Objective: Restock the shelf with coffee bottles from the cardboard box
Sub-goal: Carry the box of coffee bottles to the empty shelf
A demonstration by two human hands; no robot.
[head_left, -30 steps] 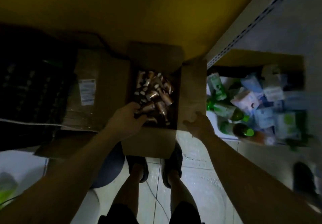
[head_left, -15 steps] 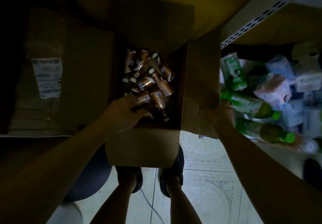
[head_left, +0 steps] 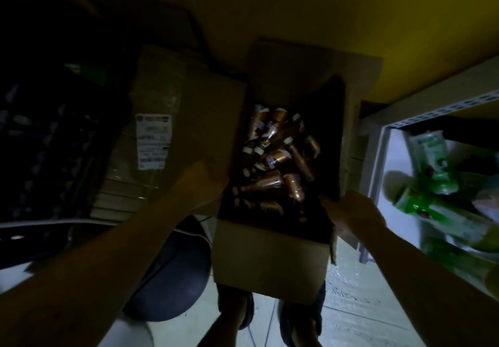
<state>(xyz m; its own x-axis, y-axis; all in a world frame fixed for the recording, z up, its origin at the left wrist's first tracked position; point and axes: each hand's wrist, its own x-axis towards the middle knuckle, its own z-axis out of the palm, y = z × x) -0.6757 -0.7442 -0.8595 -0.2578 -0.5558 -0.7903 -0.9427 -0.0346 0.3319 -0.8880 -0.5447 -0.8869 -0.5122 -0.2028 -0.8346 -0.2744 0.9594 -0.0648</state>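
Note:
An open cardboard box (head_left: 270, 260) is held in front of me, above my feet. Inside lie several brown coffee bottles (head_left: 272, 157) with white caps, jumbled in a heap. My left hand (head_left: 208, 173) is pressed against the box's left wall, its fingers hidden by the cardboard. Curled over the near right corner of the box rim is my right hand (head_left: 351, 211). The grey metal shelf (head_left: 378, 141) stands just right of the box.
Green bottles and packets (head_left: 429, 157) crowd the shelf's lower level. A closed carton with a white label (head_left: 189, 103) sits to the left, with a dark crate (head_left: 40, 144) beyond it. A dark round stool (head_left: 172, 279) stands by my left leg on the tiled floor.
My left hand left the bottles and went to the box's left side. My right hand shifted from the right flap to the near right corner. The box now sits higher and closer.

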